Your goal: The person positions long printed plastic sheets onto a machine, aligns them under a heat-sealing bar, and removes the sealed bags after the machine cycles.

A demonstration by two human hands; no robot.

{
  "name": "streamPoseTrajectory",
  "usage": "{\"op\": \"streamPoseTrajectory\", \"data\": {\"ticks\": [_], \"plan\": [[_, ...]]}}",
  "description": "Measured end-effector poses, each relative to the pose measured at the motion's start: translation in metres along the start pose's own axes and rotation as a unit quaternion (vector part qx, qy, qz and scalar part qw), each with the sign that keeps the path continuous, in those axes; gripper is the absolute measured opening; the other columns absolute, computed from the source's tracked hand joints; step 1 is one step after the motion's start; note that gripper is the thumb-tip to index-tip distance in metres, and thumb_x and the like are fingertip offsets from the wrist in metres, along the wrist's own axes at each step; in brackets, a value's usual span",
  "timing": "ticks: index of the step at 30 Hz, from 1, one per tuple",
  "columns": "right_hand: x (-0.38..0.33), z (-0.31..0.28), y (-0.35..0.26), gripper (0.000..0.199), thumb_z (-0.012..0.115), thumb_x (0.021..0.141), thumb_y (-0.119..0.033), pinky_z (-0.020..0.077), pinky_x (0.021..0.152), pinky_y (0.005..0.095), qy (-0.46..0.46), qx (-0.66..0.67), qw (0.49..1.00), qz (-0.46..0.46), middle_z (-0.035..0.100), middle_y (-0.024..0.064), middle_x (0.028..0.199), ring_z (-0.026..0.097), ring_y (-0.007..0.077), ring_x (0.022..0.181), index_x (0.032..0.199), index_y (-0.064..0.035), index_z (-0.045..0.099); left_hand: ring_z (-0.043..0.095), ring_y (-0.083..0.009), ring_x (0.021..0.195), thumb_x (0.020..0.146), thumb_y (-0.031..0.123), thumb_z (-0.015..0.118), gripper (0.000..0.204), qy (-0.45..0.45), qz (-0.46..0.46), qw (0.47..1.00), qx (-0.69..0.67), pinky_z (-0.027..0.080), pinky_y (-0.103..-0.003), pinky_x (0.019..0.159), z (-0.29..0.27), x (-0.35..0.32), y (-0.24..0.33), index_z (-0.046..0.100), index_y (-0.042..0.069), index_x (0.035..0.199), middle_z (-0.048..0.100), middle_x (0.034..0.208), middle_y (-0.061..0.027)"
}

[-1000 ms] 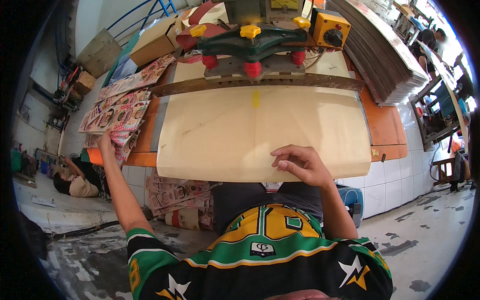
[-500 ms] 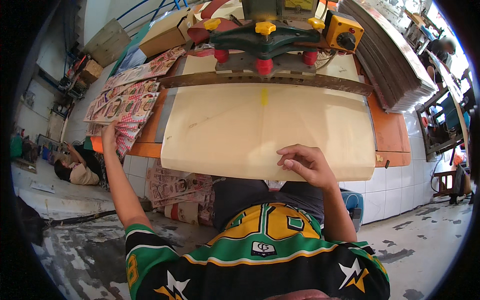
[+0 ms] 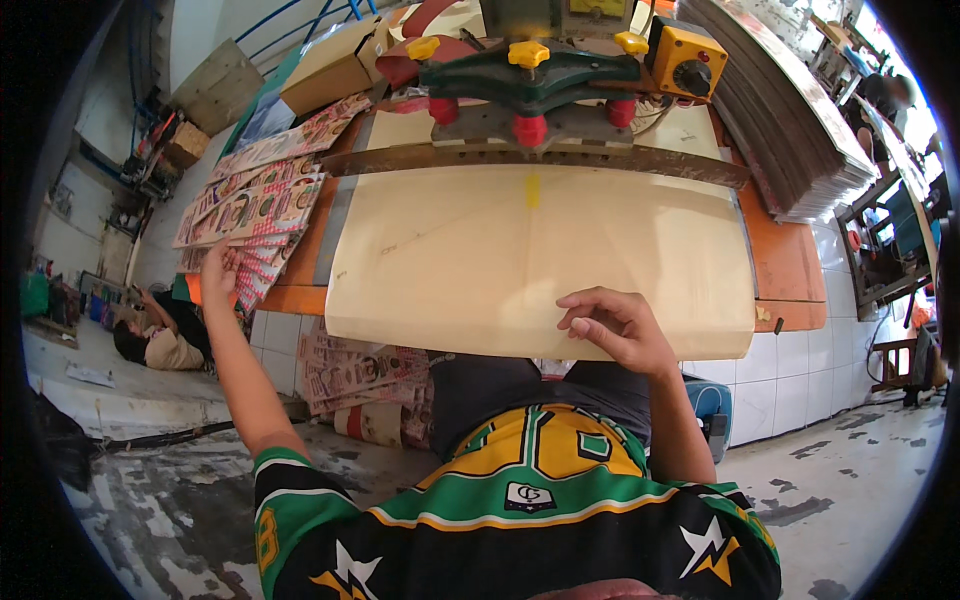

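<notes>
My left hand (image 3: 221,268) is at the near edge of a fanned stack of printed sheets (image 3: 262,212), pink, white and red-checked, on the left of the table. Its fingers are curled against the lowest corner of the stack; how many sheets they grip is hidden. My right hand (image 3: 612,325) hovers at or just above the front of a wide cream sheet (image 3: 440,260), fingers loosely bent and apart, with nothing in them. Behind the sheet stands a green press head (image 3: 530,85) with yellow knobs and red feet, above a long metal bar (image 3: 420,160).
A yellow control box (image 3: 687,62) with a black dial sits at the press's right. Beyond it rises a tall stack of boards (image 3: 790,120). An open cardboard box (image 3: 335,68) is at back left. More printed sheets (image 3: 360,372) lie below the table. Another person (image 3: 165,335) sits at far left.
My left hand's fingers have curled more at the edge of the printed stack. The right hand has stayed nearly still over the cream sheet. The view has shifted slightly.
</notes>
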State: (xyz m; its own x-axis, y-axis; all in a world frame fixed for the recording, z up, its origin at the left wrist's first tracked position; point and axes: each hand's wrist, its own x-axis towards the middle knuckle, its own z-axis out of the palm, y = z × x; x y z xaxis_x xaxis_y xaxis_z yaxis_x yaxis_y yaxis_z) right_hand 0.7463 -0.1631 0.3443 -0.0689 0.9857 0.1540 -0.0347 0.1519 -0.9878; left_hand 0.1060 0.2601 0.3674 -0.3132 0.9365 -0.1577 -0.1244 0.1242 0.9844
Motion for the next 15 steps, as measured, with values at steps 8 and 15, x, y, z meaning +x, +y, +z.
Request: {"op": "streamPoseTrajectory", "data": {"ticks": [8, 15], "plan": [[0.000, -0.001, -0.001, 0.028, 0.066, 0.101, -0.011, 0.0557, 0.085, 0.0288, 0.009, -0.019, 1.000, -0.007, 0.073, 0.0104, 0.100, 0.070, 0.0149, 0.094, 0.126, 0.0012, 0.067, 0.038, -0.0340, 0.139, 0.090, 0.027, 0.079, 0.086, 0.012, -0.091, 0.990, -0.107, 0.038, -0.048, 0.116, 0.042, -0.037, 0.026, 0.030, -0.002, 0.155, 0.035, 0.146, -0.0237], [0.001, 0.002, -0.005, 0.027, 0.066, 0.100, -0.011, 0.0564, 0.085, 0.0300, -0.001, -0.014, 1.000, -0.006, 0.074, 0.0108, 0.100, 0.071, 0.0161, 0.096, 0.124, 0.0012, 0.067, 0.050, -0.0324, 0.130, 0.092, 0.021, 0.073, 0.082, 0.090, -0.069, 0.964, -0.242, 0.039, -0.050, 0.109, 0.003, -0.004, 0.027, 0.027, 0.004, 0.158, 0.044, 0.140, -0.0186]]}}
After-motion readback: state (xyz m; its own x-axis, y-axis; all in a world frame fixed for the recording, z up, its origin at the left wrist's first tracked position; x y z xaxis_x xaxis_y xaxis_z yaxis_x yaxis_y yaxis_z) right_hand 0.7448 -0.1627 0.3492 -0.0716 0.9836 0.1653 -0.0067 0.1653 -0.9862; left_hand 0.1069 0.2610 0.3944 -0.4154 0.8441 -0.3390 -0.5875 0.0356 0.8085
